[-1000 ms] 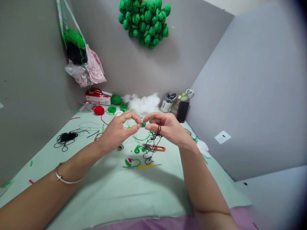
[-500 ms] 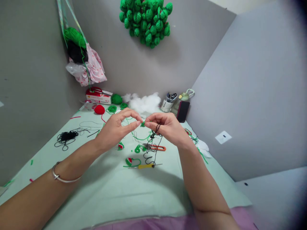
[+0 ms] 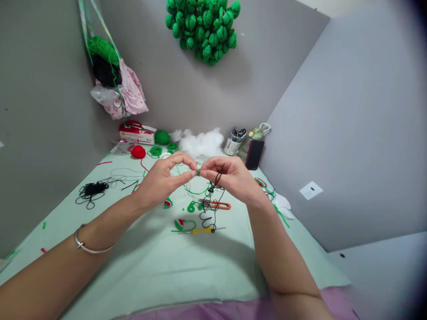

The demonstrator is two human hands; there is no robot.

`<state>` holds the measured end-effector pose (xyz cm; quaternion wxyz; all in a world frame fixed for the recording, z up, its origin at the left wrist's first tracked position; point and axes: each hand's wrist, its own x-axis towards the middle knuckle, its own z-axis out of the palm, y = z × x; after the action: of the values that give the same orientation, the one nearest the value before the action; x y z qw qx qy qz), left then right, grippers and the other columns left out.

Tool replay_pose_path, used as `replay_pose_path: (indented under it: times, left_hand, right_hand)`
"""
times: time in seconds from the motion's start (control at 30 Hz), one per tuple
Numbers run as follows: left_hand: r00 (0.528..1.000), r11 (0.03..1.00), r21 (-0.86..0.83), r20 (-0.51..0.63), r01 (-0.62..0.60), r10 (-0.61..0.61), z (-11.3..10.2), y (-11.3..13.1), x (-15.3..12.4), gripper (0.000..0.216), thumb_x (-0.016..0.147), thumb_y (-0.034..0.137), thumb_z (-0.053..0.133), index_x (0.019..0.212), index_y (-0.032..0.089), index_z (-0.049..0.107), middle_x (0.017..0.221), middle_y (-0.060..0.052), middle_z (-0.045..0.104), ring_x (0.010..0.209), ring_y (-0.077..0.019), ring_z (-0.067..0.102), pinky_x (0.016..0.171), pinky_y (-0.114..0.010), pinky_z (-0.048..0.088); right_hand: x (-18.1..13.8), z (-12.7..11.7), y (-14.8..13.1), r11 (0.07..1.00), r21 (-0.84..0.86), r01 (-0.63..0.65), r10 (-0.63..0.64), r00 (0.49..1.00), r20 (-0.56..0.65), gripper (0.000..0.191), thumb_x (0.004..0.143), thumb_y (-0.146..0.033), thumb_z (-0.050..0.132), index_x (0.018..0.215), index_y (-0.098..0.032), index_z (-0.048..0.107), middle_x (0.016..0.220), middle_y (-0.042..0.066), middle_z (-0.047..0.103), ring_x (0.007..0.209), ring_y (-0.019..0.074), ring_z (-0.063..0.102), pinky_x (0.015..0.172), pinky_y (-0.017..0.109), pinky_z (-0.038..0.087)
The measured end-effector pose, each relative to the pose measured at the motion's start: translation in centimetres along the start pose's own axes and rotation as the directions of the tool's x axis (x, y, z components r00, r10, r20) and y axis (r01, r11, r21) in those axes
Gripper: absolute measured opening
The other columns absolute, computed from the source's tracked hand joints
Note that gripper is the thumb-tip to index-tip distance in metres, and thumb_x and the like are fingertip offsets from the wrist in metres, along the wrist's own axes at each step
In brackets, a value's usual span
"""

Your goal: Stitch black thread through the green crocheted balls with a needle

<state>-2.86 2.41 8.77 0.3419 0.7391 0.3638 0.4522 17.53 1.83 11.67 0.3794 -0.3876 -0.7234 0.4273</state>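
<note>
Little had shifted since half a second before: both hands had stayed raised over the table's middle, and the fingertips had drawn slightly closer together. The left hand (image 3: 162,180) was closed in a pinch, thumb and forefinger meeting on a tiny green crochet piece (image 3: 198,171) held between the two hands. The right hand (image 3: 233,178) pinched the same piece from the 3 o'clock side, its other fingers curled in. A black thread (image 3: 211,202) hung from the right hand's fingers down to the pale green table cover (image 3: 140,262).

Writing on the red and white box (image 3: 136,133) at 11 o'clock and on the labelled tin (image 3: 232,143) at 1 o'clock was too small to read.

Directly below the hands lay orange-handled scissors (image 3: 216,205), a yellow-handled crochet hook (image 3: 203,231) and a small red and green crochet piece (image 3: 179,224). A tangle of black yarn (image 3: 89,192) sat at 9 o'clock. White stuffing (image 3: 200,143) lay at 12 o'clock, with a dark phone (image 3: 254,154) leaning just beside the tin. A cluster of green crochet balls (image 3: 203,29) hung on the wall above. A silver bangle (image 3: 85,242) circled the left wrist.
</note>
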Motion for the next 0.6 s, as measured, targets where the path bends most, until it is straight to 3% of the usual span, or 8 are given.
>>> replay_pose_path:
  times: [0.6]
  left_hand:
    - [1.000,1.000,-0.009,0.004,0.020,-0.020,-0.05,-0.18,-0.04,0.014,0.086,0.037,0.066,0.088,0.024,0.067,0.107,-0.003,0.067,0.110,-0.0246,0.060,0.104,-0.041,0.041]
  right_hand:
    - [-0.05,-0.02,-0.01,1.000,-0.027,0.012,-0.012,1.000,-0.010,0.030,0.082,-0.045,0.075,0.079,-0.016,0.069,0.060,-0.005,0.045,0.054,0.0069,0.034,0.050,0.024,0.029]
